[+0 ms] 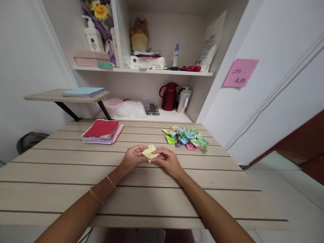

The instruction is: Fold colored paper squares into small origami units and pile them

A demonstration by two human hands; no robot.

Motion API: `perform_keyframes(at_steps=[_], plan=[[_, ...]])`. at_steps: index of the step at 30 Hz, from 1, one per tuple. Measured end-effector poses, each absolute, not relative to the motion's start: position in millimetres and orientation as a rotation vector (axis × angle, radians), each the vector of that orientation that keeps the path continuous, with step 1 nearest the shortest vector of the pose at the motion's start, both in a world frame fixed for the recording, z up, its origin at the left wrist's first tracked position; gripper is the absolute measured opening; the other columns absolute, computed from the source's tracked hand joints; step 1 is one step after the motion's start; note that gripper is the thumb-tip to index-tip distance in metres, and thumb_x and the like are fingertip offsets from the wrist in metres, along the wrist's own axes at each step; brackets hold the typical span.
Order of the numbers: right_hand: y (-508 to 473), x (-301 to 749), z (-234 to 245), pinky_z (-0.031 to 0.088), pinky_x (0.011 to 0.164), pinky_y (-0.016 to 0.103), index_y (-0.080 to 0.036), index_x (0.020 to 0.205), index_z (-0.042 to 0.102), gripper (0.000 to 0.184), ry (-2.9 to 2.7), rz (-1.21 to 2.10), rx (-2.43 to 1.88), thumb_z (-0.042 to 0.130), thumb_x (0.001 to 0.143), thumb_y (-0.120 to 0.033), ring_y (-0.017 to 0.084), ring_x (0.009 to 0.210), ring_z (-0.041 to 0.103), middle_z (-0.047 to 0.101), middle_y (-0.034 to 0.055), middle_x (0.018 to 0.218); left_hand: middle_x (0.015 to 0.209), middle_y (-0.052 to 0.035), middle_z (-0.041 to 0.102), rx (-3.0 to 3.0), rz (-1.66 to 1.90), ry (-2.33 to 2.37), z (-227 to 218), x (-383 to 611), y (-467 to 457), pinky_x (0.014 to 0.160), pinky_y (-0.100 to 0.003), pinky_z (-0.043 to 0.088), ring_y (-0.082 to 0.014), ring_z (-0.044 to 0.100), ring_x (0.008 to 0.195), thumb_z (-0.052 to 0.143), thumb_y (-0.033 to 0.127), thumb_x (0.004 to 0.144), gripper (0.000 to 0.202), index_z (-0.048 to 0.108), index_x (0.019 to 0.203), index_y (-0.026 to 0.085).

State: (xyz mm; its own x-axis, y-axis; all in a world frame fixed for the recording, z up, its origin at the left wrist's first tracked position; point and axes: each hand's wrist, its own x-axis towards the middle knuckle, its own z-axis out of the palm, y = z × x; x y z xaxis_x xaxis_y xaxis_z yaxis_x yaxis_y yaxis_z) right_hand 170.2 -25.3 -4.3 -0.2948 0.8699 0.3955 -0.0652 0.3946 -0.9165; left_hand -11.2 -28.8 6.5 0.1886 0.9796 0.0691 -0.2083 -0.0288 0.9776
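We work at a slatted wooden tabletop [63,189]. Toward the tabletop's far left lies a stack of coloured sheets [102,132], red on top. Toward its far right is a pile of folded pieces [188,137] in blue, green, pink and yellow. Over the tabletop's middle our left hand [131,158] and right hand [168,161] meet, each pinching one side of a partly folded yellow paper [150,152], which sits between the fingertips just above the tabletop. To fold it well, we judge, the pinches should sit close to the crease line. Edges should be matched before pressing, with the tabletop as firm backing so the small flap sets sharp, not skewed.
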Motion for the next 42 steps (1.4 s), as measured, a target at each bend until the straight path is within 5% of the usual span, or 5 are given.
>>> perform_keyframes(at_steps=[14,23,33,38,42], plan=[[-25,170,-4,0.044,0.058,0.024,-0.017,0.077,0.065,0.022,-1.766,1.134,-0.825,0.057,0.076,-0.037,0.013,0.066,0.055,0.061,0.0035,0.076,0.065,-0.0007,0.064,1.311,1.18,0.981,8,-9,-31,0.058,-0.021,0.048,-0.0118,0.06,0.059,0.072,0.025,0.059,0.034,0.063,0.09,0.014],[-26,166,-11,0.045,0.055,0.022,-0.021,0.104,0.052,0.039,-1.49,1.41,-0.762,0.064,0.07,-0.035,0.011,0.061,0.054,0.06,0.0003,0.075,0.073,-0.0046,0.067,1.424,1.103,0.96,0,-11,-29,0.059,-0.021,0.047,-0.0137,0.06,0.065,0.066,0.028,0.066,0.026,0.066,0.088,0.014],[-21,170,-13,0.043,0.05,0.022,-0.014,0.082,0.064,0.03,-1.45,1.414,-0.867,0.067,0.065,-0.039,0.012,0.056,0.054,0.061,0.0027,0.064,0.058,-0.0035,0.065,1.302,0.972,0.983,-1,-11,-29,0.049,-0.021,0.048,-0.0124,0.06,0.053,0.071,0.029,0.061,0.023,0.065,0.075,0.012],[-21,169,-9,0.042,0.051,0.02,-0.019,0.105,0.056,0.051,-1.299,1.341,-0.869,0.072,0.059,-0.034,0.008,0.055,0.052,0.06,0.0008,0.075,0.07,-0.0035,0.068,1.102,1.089,0.988,1,-13,-24,0.063,-0.024,0.052,-0.0122,0.063,0.061,0.073,0.025,0.059,0.033,0.065,0.088,0.012],[-23,168,-7,0.028,0.037,0.017,-0.015,0.083,0.063,0.033,-1.41,1.344,-0.919,0.071,0.059,-0.037,0.005,0.042,0.038,0.05,-0.004,0.059,0.082,-0.0062,0.069,1.004,1.151,0.942,2,-12,-24,0.075,-0.025,0.051,-0.0127,0.064,0.072,0.072,0.021,0.061,0.031,0.064,0.089,0.011]])
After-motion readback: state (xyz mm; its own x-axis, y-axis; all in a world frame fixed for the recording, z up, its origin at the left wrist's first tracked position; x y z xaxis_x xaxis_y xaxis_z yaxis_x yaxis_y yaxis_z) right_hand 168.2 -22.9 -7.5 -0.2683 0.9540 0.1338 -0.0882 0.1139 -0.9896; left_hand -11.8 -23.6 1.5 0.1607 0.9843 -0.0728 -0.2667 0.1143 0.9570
